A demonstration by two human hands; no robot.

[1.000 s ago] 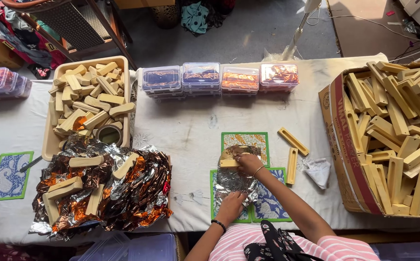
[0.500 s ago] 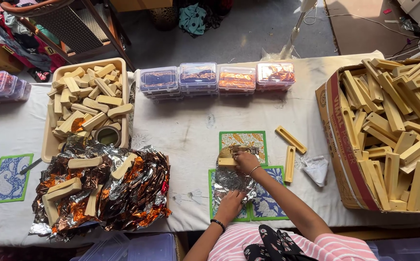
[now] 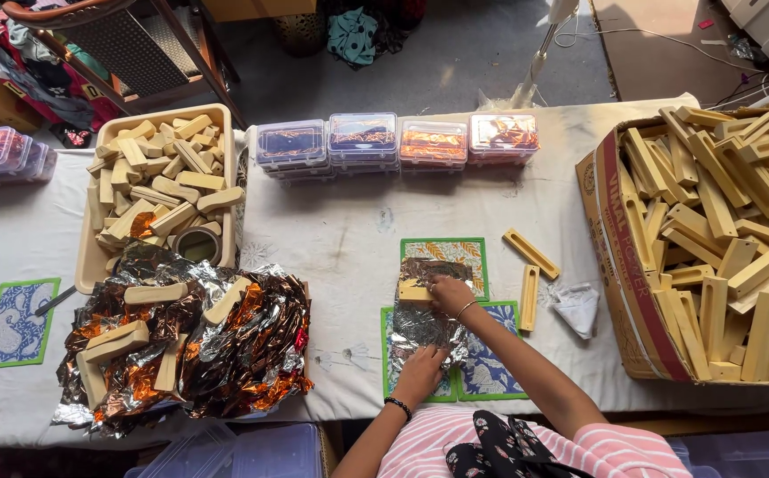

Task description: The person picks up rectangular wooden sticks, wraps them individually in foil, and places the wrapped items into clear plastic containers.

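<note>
My right hand (image 3: 449, 295) has its fingers together, pressing a small wooden block (image 3: 414, 291) onto the far end of the foil sheet (image 3: 423, 319); my left hand (image 3: 421, 370) lies flat, fingers spread, pinning the near edge. To wrap it well I'd keep the block square w/ the foil, hold the near edge taut & crease tight at each corner, or the foil will probably bunch.

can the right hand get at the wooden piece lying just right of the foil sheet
Probably yes. The right hand rests on the block at the top of the foil sheet, and the wooden piece lies close beside it on bare tablecloth, with nothing between them.
</note>
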